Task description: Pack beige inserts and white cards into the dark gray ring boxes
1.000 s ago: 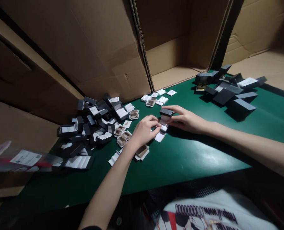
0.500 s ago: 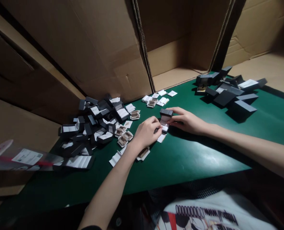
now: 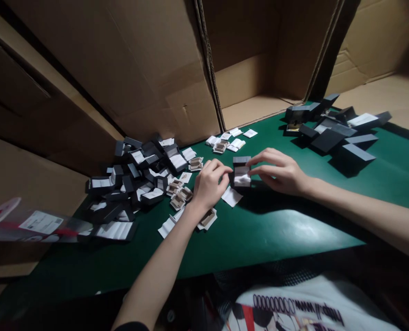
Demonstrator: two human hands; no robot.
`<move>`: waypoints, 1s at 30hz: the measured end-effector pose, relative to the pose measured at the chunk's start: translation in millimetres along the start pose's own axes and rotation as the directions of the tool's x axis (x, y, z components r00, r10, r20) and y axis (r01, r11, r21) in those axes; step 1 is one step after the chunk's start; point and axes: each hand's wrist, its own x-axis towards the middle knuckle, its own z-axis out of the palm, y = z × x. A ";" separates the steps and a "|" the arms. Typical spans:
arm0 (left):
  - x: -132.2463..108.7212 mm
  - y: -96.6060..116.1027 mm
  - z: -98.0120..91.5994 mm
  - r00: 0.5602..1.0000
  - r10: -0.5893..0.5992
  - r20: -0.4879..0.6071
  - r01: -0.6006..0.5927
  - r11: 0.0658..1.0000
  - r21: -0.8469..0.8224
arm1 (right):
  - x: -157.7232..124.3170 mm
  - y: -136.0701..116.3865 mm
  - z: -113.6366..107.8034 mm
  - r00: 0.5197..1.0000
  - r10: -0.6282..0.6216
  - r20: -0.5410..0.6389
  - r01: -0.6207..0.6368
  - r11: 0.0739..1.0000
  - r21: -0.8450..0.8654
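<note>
A small black jewellery box with a white padded inside stands with its lid up on the green table. My right hand holds its right side, fingertips at the lid and the pad. To the left of the box is my left hand, apart from it, fingers bent and thumb a little away from the forefinger. It shows nothing in its grasp. A white card piece lies just below the box. Beneath my left wrist, a folded card insert is partly covered.
Many black boxes with white linings are heaped at the left. Card inserts and white pads lie nearby. More black boxes lie at the right. Cardboard walls stand behind; a clear labelled bag is far left.
My left hand has come off the box and moved slightly left. The box now sits more upright in view, showing its white inside, and the white card below is more exposed.
</note>
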 end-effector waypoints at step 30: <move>-1.5 -43.5 -39.0 0.744 -0.129 0.656 0.316 0.933 -0.175 | -9.2 20.3 -7.9 0.988 0.138 -0.073 -0.135 0.990 0.047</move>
